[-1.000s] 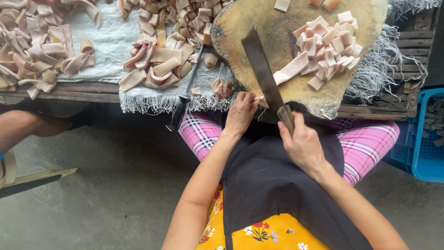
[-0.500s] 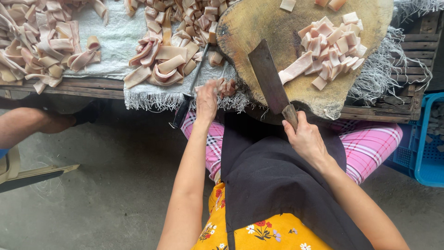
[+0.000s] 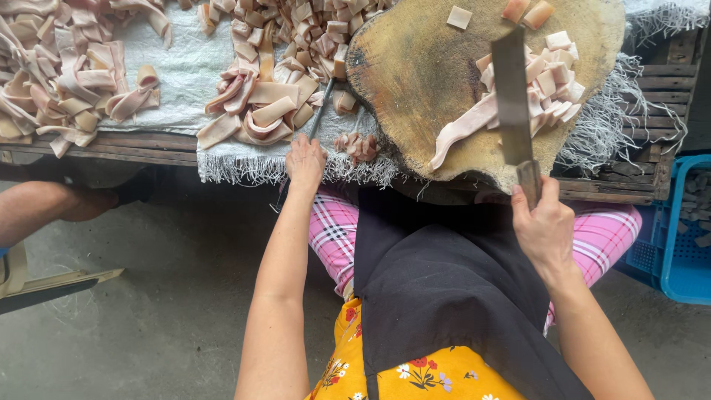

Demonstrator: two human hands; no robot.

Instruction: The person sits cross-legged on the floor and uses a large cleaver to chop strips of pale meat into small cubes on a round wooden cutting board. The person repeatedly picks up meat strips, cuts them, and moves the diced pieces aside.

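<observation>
The right hand (image 3: 544,226) is wrapped tight around the handle of a cleaver (image 3: 512,96), fingers closed over it at the near edge of the chopping block (image 3: 415,81). The long dark blade runs away from the hand across the block, its far end lying among a heap of pale pink cut pork-skin pieces (image 3: 552,78) on the block's right half. One long uncut strip (image 3: 463,133) lies on the wood just left of the blade, curving toward the block's near edge.

The left hand (image 3: 305,159) rests at the frayed edge of the white woven sack (image 3: 174,63) that covers the bench, fingers curled down onto the cloth (whether it pinches anything cannot be told from here). A thin dark rod-like tool (image 3: 320,111) lies just beyond its fingertips, pointing away. A few small pink scraps (image 3: 358,144) sit just right of this hand, between it and the block.

Beyond the left hand a pile of wide folded strips (image 3: 255,107) lies on the sack, with smaller squares heaped behind. A larger heap (image 3: 55,74) fills the far left.

The block is a thick round slab of wood on a slatted wooden bench (image 3: 652,159). A blue plastic crate (image 3: 678,237) stands on the floor at the right. Another person's bare leg (image 3: 41,207) shows at the left.
</observation>
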